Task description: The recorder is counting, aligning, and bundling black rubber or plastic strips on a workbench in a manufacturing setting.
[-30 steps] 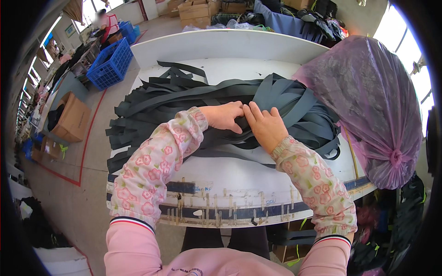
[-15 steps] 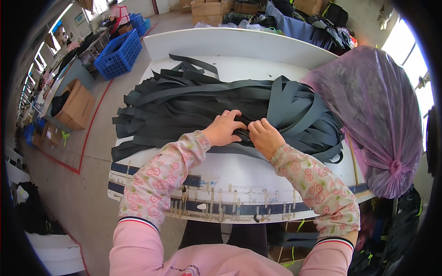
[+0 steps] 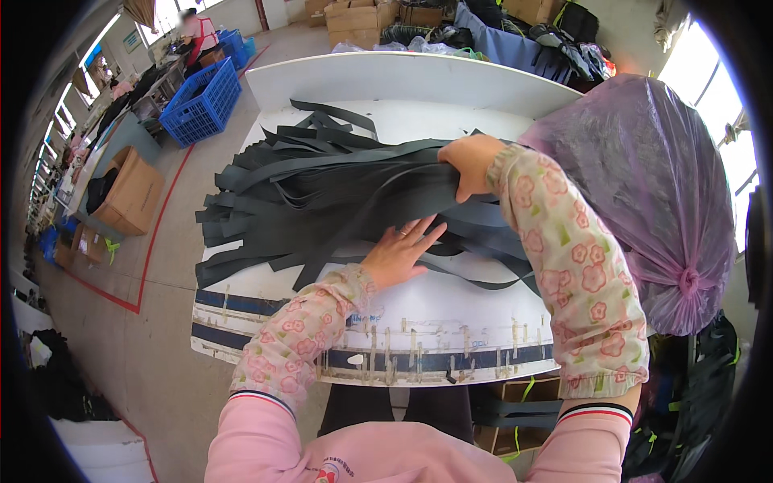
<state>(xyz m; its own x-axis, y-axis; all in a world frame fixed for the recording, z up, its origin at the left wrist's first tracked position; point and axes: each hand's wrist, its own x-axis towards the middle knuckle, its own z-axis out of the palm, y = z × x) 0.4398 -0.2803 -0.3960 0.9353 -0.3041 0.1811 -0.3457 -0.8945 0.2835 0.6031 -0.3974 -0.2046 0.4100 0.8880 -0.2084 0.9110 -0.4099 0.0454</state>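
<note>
A white table (image 3: 483, 314) is covered by a heap of dark fabric strips (image 3: 322, 201), their long axis running left to right; a bunch is gripped and lifted at its right end by the right hand (image 3: 471, 165); the left hand (image 3: 400, 253) is laid flat, fingers spread, on the strips' near edge.

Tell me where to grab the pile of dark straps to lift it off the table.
Take the dark straps at the bunched end where the right hand already grips, coming from above. There they converge; the far ends fan out loose. The left hand lies flat on them.
</note>
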